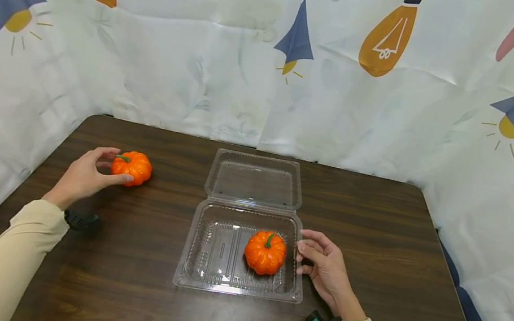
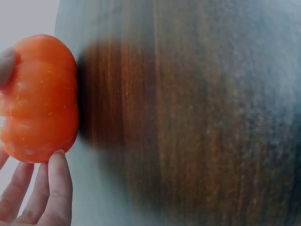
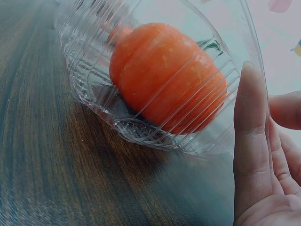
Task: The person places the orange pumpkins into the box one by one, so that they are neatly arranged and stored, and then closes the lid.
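At the left of the table, my left hand (image 1: 85,176) holds an orange toy pumpkin (image 1: 133,168) with a green stem, thumb on the near side and fingers on the far side. The left wrist view shows fingertips touching the ribbed side of this pumpkin (image 2: 41,101), close over the wood. My right hand (image 1: 325,265) pinches the right rim of a clear plastic clamshell box (image 1: 190,249), whose lid is laid back. Inside the box, toward its right side, sits a second orange pumpkin (image 1: 264,253), stem up. Through the box wall, the right wrist view shows that pumpkin (image 3: 164,80).
The dark wooden table (image 1: 133,305) carries the box near its middle, with the raised lid (image 1: 255,183) toward the back edge. Behind and at both sides hangs a white curtain (image 1: 164,69) printed with lamps and bulbs. Each wrist wears a black band.
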The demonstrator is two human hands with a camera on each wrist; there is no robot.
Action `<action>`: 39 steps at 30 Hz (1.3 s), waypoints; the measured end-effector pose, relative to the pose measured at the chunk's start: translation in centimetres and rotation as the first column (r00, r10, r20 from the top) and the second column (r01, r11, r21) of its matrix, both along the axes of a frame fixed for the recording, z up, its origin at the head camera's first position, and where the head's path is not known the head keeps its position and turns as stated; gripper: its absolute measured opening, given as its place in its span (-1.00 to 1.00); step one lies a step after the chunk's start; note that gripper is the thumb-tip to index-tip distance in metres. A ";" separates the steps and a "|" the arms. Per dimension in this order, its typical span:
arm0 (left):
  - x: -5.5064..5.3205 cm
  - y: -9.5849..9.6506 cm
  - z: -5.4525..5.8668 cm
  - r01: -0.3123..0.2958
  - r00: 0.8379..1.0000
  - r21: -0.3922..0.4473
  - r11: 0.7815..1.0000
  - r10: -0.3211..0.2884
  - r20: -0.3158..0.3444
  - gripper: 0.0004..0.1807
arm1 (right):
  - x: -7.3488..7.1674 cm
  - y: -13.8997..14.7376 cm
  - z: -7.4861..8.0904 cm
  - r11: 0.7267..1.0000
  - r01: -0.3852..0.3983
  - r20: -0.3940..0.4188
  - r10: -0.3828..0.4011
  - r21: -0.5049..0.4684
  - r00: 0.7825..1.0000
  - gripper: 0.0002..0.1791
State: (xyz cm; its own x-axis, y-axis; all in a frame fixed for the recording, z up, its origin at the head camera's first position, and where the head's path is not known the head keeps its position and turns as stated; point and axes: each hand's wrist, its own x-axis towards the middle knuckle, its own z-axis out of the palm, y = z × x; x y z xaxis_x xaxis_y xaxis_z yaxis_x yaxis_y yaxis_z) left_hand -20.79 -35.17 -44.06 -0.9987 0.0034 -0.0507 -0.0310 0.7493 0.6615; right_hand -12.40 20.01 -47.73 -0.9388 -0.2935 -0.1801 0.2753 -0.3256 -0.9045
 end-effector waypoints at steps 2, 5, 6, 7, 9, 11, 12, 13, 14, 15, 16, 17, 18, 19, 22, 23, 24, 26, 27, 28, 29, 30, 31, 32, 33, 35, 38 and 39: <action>0.1 0.0 0.0 0.001 1.000 -0.005 1.000 -0.001 0.004 0.05 | 0.0 0.0 0.0 1.000 -0.004 -0.008 0.004 -0.004 1.000 -0.73; 0.2 0.0 0.0 0.002 1.000 -0.018 1.000 -0.002 0.007 0.04 | 0.1 0.0 0.0 1.000 -0.009 -0.017 0.009 -0.011 1.000 -0.72; 0.2 0.0 0.0 0.002 1.000 -0.021 1.000 -0.002 0.005 0.03 | 0.1 0.0 0.0 1.000 -0.009 -0.017 0.008 -0.013 1.000 -0.72; 0.2 0.0 0.1 0.002 1.000 -0.026 1.000 -0.002 0.003 0.02 | 0.1 0.0 0.0 1.000 -0.009 -0.016 0.009 -0.012 1.000 -0.72; 0.3 0.0 0.1 0.002 1.000 -0.032 0.999 -0.002 -0.002 0.00 | 0.1 0.0 0.0 1.000 -0.008 -0.014 0.008 -0.015 1.000 -0.73; 0.4 0.1 0.1 0.000 1.000 -0.038 0.999 0.000 -0.009 -0.02 | 0.1 0.0 0.1 1.000 -0.007 -0.012 0.007 -0.015 1.000 -0.73; 0.4 0.1 0.1 0.000 1.000 -0.040 0.999 0.000 -0.012 -0.02 | 0.1 0.0 0.1 1.000 -0.008 -0.013 0.007 -0.014 1.000 -0.73; 0.5 0.1 0.1 -0.001 1.000 -0.042 0.999 0.000 -0.016 -0.03 | 0.1 -0.1 0.1 1.000 -0.008 -0.013 0.008 -0.014 1.000 -0.73; 0.5 0.1 0.1 -0.001 1.000 -0.043 0.999 0.000 -0.019 -0.04 | 0.1 0.0 0.1 1.000 -0.008 -0.012 0.008 -0.016 1.000 -0.73; 0.6 0.2 0.2 -0.002 1.000 -0.043 0.999 0.001 -0.022 -0.05 | 0.1 0.0 0.1 1.000 -0.009 -0.013 0.008 -0.016 1.000 -0.73; 0.6 0.2 0.2 -0.001 1.000 -0.045 0.999 0.000 -0.025 -0.05 | 0.1 0.0 0.1 1.000 -0.010 -0.014 0.010 -0.016 1.000 -0.73; 0.7 0.2 0.2 0.000 1.000 -0.045 0.999 -0.001 -0.027 -0.05 | 0.1 0.0 0.1 1.000 -0.011 -0.015 0.011 -0.015 1.000 -0.73; 0.7 0.2 0.3 0.000 1.000 -0.047 0.999 -0.001 -0.028 -0.06 | 0.1 0.0 0.1 1.000 -0.011 -0.017 0.011 -0.015 1.000 -0.73; 0.7 0.2 0.3 0.000 1.000 -0.048 0.999 -0.002 -0.028 -0.06 | 0.1 0.0 0.1 1.000 -0.012 -0.017 0.012 -0.015 1.000 -0.73; 0.8 0.2 0.3 0.001 1.000 -0.051 0.999 -0.002 -0.030 -0.06 | 0.1 0.0 0.1 1.000 -0.013 -0.019 0.013 -0.010 1.000 -0.73; 0.8 0.1 0.4 0.000 1.000 -0.051 0.999 -0.001 -0.030 -0.06 | 0.1 0.0 0.1 1.000 -0.013 -0.019 0.012 -0.008 1.000 -0.73; 0.8 0.1 0.4 -0.001 1.000 -0.051 0.999 -0.001 -0.030 -0.06 | 0.1 0.0 0.0 1.000 -0.012 -0.019 0.011 -0.007 1.000 -0.73; 0.9 0.1 0.4 -0.003 1.000 -0.049 0.999 0.001 -0.030 -0.07 | 0.1 0.0 0.0 1.000 -0.010 -0.018 0.010 -0.002 1.000 -0.73; 0.9 0.1 0.4 -0.004 1.000 -0.048 0.999 0.003 -0.031 -0.07 | 0.1 0.0 0.0 1.000 -0.009 -0.016 0.009 0.000 1.000 -0.73; 0.9 0.1 0.4 -0.005 1.000 -0.048 0.999 0.004 -0.031 -0.07 | 0.1 0.0 0.0 1.000 -0.007 -0.015 0.007 0.001 1.000 -0.73; 0.9 0.1 0.4 -0.006 0.999 -0.047 0.999 0.005 -0.032 -0.07 | 0.1 0.0 0.1 1.000 -0.006 -0.014 0.006 0.003 1.000 -0.73; 0.9 0.1 0.4 -0.007 0.999 -0.048 0.999 0.005 -0.031 -0.07 | 0.1 0.0 0.1 1.000 -0.005 -0.012 0.005 0.004 1.000 -0.74; 0.9 0.1 0.4 -0.007 0.999 -0.048 0.999 0.006 -0.032 -0.07 | 0.1 0.0 0.1 1.000 -0.004 -0.010 0.004 0.005 1.000 -0.74; 0.9 0.1 0.4 -0.008 0.999 -0.049 0.999 0.006 -0.033 -0.07 | 0.1 0.0 0.1 1.000 -0.004 -0.009 0.004 0.005 1.000 -0.74; 0.9 0.1 0.5 -0.009 0.999 -0.051 0.999 0.007 -0.033 -0.07 | 0.1 0.0 0.1 1.000 -0.004 -0.007 0.004 0.003 1.000 -0.74; 1.0 0.1 0.5 -0.010 0.999 -0.055 0.998 0.008 -0.033 -0.07 | 0.2 0.0 0.1 1.000 -0.005 -0.004 0.005 0.001 1.000 -0.74; 1.1 0.1 0.7 -0.014 0.999 -0.058 0.998 0.012 -0.036 -0.06 | 0.2 0.0 0.2 1.000 -0.005 -0.004 0.005 -0.004 1.000 -0.74; 1.1 0.1 0.8 -0.015 0.999 -0.059 0.998 0.013 -0.036 -0.06 | 0.2 0.0 0.2 1.000 -0.005 -0.004 0.005 -0.005 1.000 -0.74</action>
State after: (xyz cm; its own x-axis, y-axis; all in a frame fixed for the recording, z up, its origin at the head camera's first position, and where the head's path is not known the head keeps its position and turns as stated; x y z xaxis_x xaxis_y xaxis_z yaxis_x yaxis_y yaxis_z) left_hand -19.68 -35.08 -43.25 -0.9998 -0.0122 -0.0143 -0.0185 0.7867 0.6170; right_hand -12.22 19.98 -47.50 -0.9379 -0.2996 -0.1750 0.2737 -0.3289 -0.9038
